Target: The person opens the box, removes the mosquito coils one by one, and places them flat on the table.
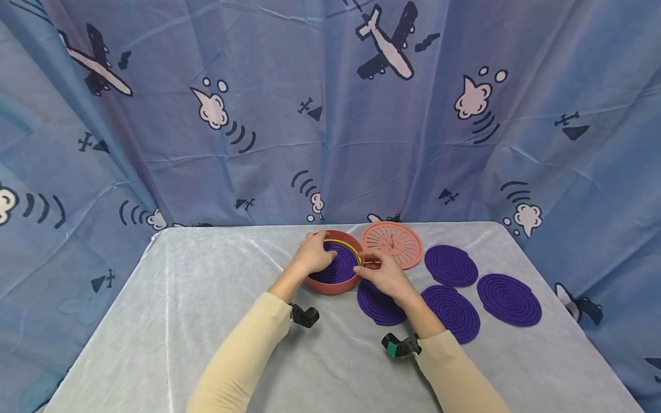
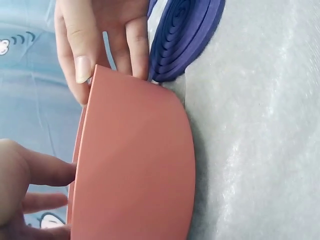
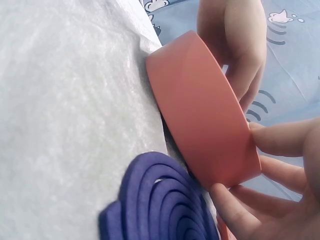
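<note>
A round terracotta-coloured bowl (image 1: 333, 288) stands near the back of the table with a purple mosquito coil (image 1: 338, 267) lying inside. A thin yellow ring (image 1: 345, 244) runs along the bowl's inner edge, between the hands. My left hand (image 1: 311, 255) reaches over the left rim, its thumb above the coil and its fingers near the far rim; whether it pinches anything I cannot tell. At the right rim, my right hand (image 1: 382, 272) grips the bowl's edge, fingertips close to the yellow ring. The right wrist view shows its fingers (image 3: 235, 207) against the outer wall.
A slotted, salmon-coloured round lid (image 1: 408, 246) lies behind the right hand. Several more purple coils are spread on the right, among them one coil (image 1: 382, 304) beside the bowl and another coil (image 1: 508, 299) farthest right. A patterned blue curtain (image 1: 273, 115) hangs behind the table (image 1: 206, 321).
</note>
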A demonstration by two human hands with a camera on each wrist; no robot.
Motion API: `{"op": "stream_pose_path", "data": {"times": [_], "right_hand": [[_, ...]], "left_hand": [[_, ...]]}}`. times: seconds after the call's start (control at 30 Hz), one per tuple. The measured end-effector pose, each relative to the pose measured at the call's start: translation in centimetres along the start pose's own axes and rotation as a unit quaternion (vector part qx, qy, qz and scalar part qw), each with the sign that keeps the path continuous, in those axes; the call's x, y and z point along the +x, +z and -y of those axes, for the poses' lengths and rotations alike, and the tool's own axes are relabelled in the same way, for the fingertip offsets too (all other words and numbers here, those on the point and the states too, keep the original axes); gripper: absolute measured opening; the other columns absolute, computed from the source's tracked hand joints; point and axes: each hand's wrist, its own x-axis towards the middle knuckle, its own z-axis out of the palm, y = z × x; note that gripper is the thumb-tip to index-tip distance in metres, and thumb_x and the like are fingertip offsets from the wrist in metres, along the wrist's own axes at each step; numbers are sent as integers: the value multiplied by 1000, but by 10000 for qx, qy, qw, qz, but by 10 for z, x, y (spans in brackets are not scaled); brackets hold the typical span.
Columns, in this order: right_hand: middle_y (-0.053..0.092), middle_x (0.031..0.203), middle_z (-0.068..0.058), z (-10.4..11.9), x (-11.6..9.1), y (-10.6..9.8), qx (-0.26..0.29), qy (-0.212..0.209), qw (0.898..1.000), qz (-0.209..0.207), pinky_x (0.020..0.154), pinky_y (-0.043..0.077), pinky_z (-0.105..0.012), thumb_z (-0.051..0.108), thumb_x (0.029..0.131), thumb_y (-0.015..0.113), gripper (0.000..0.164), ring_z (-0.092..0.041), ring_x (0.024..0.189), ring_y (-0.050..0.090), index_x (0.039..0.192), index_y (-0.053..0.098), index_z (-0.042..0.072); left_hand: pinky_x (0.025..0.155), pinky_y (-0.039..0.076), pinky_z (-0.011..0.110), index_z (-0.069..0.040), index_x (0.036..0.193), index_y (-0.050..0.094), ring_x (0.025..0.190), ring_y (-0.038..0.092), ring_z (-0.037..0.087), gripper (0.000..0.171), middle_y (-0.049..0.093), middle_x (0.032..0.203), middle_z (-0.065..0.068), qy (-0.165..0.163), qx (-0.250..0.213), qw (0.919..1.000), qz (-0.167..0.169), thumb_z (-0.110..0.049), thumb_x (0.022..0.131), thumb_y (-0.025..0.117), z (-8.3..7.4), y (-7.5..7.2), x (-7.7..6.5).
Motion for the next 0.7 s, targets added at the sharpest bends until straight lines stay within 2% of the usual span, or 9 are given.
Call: {"op": "stream_pose_path", "data": {"times": [0.1, 0.2, 0.43, 0.6, 0.7], "right_hand": [[63, 129, -17, 1, 0, 0, 32, 37, 10000, 12, 97, 55, -45, 19, 93, 76, 45, -33, 117, 63, 133, 62, 3], [63, 129, -16, 1, 0, -1, 49, 85, 10000, 3, 98, 55, -45, 19, 93, 76, 45, -32, 117, 62, 133, 62, 3], [62, 129, -17, 1, 0, -1, 19, 76, 10000, 11, 99, 53, -47, 20, 93, 75, 46, -32, 118, 61, 134, 62, 5], [62, 130, -17, 2, 1, -1, 19, 107, 9999, 41, 100, 53, -47, 20, 93, 75, 47, -32, 118, 61, 135, 61, 4], [62, 130, -17, 2, 0, 0, 30, 95, 9999, 57, 100, 53, -47, 19, 93, 75, 47, -32, 118, 61, 135, 61, 3]], "left_hand": [[107, 45, 48, -4, 141, 55, 125, 53, 36, 54, 55, 132, 22, 112, -176, 9996, -169, -16, 92, 73, 3, -2, 1], [108, 45, 46, -2, 136, 59, 124, 54, 34, 50, 58, 130, 21, 174, -469, 9986, -195, -11, 90, 74, 4, -6, 1], [108, 45, 46, -5, 124, 66, 124, 56, 31, 36, 62, 131, 17, 197, -1081, 9939, 131, -4, 88, 74, 7, -15, 0], [100, 51, 43, -5, 113, 71, 116, 58, 29, 26, 64, 127, 17, 48, -1472, 9889, 174, 0, 88, 73, 11, -16, -1], [100, 51, 42, -5, 112, 71, 116, 57, 29, 25, 64, 127, 16, 20, -1579, 9872, 221, 0, 88, 73, 12, -16, -1]]}}
